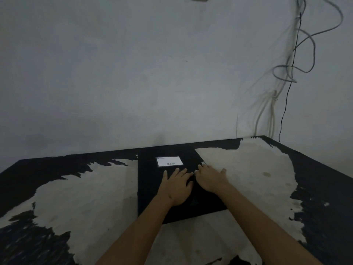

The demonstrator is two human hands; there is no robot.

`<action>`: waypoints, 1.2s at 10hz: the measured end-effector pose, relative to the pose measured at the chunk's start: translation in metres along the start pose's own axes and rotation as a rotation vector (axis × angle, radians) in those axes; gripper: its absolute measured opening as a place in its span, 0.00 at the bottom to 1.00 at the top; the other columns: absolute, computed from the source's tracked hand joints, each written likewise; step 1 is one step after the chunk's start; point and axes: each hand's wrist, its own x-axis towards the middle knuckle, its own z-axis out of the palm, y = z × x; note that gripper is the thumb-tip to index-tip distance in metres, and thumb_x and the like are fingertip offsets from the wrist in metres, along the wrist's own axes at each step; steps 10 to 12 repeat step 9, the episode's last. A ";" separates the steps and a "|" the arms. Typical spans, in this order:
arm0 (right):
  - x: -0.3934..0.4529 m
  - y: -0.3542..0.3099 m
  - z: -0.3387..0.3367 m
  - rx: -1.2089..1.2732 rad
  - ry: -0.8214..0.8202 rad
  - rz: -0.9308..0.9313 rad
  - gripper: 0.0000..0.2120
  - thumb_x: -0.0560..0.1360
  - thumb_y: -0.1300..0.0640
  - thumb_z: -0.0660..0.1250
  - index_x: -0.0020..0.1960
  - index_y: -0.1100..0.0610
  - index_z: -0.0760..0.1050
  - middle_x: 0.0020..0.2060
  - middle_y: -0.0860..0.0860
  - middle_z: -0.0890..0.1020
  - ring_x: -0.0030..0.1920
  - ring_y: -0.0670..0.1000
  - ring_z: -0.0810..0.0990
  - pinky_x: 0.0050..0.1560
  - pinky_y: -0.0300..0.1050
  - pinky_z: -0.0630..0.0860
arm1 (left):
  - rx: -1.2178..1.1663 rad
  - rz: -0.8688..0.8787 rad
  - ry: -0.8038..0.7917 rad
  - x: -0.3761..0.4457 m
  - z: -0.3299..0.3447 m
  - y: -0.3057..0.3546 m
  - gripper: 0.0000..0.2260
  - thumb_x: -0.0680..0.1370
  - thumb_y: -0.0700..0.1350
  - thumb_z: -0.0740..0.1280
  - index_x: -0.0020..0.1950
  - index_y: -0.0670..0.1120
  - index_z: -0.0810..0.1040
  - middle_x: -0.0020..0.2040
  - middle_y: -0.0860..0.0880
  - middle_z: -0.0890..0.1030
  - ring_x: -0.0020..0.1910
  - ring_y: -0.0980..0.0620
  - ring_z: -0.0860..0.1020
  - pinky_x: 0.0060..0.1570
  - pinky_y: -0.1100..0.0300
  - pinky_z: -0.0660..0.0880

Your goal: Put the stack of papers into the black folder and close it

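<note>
The black folder (152, 188) lies shut and flat in the middle of the table, a white label (169, 161) on its cover near the far end. My left hand (176, 185) rests palm down on the cover, fingers spread. My right hand (209, 178) lies flat beside it on the folder's right part, its fingertips at the right edge. No papers show; any inside are hidden by the cover.
The table (76, 197) is black with large worn pale patches and stands against a grey wall. Its right edge (313, 159) runs diagonally. Loose cables (292, 73) hang down the wall at the back right corner.
</note>
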 end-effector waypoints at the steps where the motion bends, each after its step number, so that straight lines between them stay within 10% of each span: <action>1: 0.006 -0.006 -0.003 0.014 0.040 0.033 0.20 0.80 0.52 0.48 0.63 0.57 0.72 0.69 0.54 0.71 0.69 0.55 0.69 0.70 0.71 0.50 | -0.008 0.007 -0.005 -0.001 -0.002 0.001 0.23 0.81 0.54 0.48 0.76 0.53 0.58 0.79 0.51 0.56 0.79 0.50 0.51 0.75 0.40 0.43; 5: 0.014 -0.012 0.006 0.097 0.057 0.140 0.29 0.80 0.45 0.43 0.78 0.58 0.49 0.78 0.52 0.52 0.78 0.52 0.49 0.73 0.67 0.41 | -0.013 0.003 -0.011 -0.004 -0.007 0.005 0.24 0.81 0.53 0.48 0.77 0.50 0.57 0.79 0.50 0.57 0.79 0.49 0.52 0.75 0.40 0.44; 12: 0.005 -0.056 -0.051 -0.081 0.107 -0.064 0.20 0.81 0.59 0.50 0.70 0.60 0.66 0.73 0.56 0.64 0.73 0.58 0.60 0.69 0.73 0.54 | -0.180 -0.157 0.114 -0.007 -0.069 -0.036 0.23 0.81 0.49 0.54 0.75 0.42 0.62 0.75 0.43 0.66 0.73 0.45 0.64 0.75 0.46 0.57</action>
